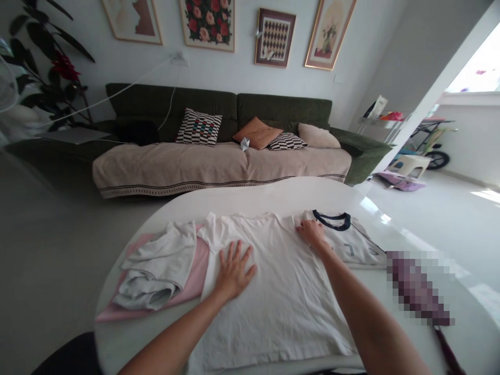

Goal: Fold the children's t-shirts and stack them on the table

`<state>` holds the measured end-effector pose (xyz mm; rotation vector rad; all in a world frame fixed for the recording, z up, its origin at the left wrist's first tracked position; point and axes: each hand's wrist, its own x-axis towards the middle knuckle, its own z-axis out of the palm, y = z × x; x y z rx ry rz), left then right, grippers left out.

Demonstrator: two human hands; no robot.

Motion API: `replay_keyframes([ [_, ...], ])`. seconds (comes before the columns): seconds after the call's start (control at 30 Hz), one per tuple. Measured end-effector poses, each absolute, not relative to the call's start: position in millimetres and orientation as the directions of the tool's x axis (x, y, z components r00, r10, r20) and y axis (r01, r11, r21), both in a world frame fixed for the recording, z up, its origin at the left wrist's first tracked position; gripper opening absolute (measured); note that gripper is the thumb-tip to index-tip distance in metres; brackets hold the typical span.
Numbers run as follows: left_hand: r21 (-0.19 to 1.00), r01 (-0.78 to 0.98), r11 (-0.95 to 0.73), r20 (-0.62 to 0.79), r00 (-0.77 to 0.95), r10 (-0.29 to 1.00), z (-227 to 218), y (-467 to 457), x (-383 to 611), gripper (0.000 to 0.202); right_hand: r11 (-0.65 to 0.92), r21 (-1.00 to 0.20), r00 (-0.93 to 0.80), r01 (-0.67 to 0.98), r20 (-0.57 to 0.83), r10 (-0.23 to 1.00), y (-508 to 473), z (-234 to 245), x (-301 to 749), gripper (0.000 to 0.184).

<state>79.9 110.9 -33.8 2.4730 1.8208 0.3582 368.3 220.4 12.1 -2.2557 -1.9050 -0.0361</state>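
Observation:
A white T-shirt point(281, 297) lies spread on the table, its neckline pointing away from me. My left hand point(233, 273) rests flat on its upper left part, fingers spread. At the shirt's right shoulder, my right hand point(312, 233) has its fingers curled in on the fabric; the fingertips are partly hidden. Just right of that hand lies a folded light shirt point(361, 245) with a dark collar and printed marks. To the left, a crumpled white garment point(160, 260) sits on a pink cloth point(197, 271).
The white oval table point(273, 190) holds all the clothes. A purple item point(420, 286), blurred by pixelation, lies on its right side. Beyond the table stands a dark green sofa point(285, 109) with a beige cover point(187, 164) and several cushions. A white stool point(412, 164) is farther right.

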Motion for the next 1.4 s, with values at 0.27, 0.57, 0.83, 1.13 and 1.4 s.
replay_keyframes([
  [0.27,0.185,0.939,-0.291,0.131,0.27,0.954,-29.9,110.1,81.5,0.057,-0.436,-0.186,0.467,0.88,0.179,0.866,209.6,28.9,406.5,0.037],
  [0.57,0.203,0.932,-0.301,0.134,0.278,0.951,-31.5,110.2,79.8,0.058,-0.285,-0.191,0.336,0.939,0.34,0.878,189.6,27.0,365.9,0.044],
  [0.83,0.183,0.936,-0.301,0.133,0.279,0.951,-29.9,109.9,80.9,0.058,0.102,-0.091,-0.098,0.991,0.046,0.994,85.3,-30.8,317.3,0.059],
  [1.13,0.17,0.94,-0.296,0.094,0.283,0.954,-25.6,107.4,80.9,0.056,0.141,-0.077,-0.141,0.987,0.008,0.99,19.0,-22.1,335.6,0.059],
  [1.4,0.123,0.943,-0.311,0.163,0.29,0.943,3.2,88.7,89.8,0.052,0.122,-0.063,-0.124,0.99,-0.02,0.992,-17.4,-23.8,341.6,0.058],
])
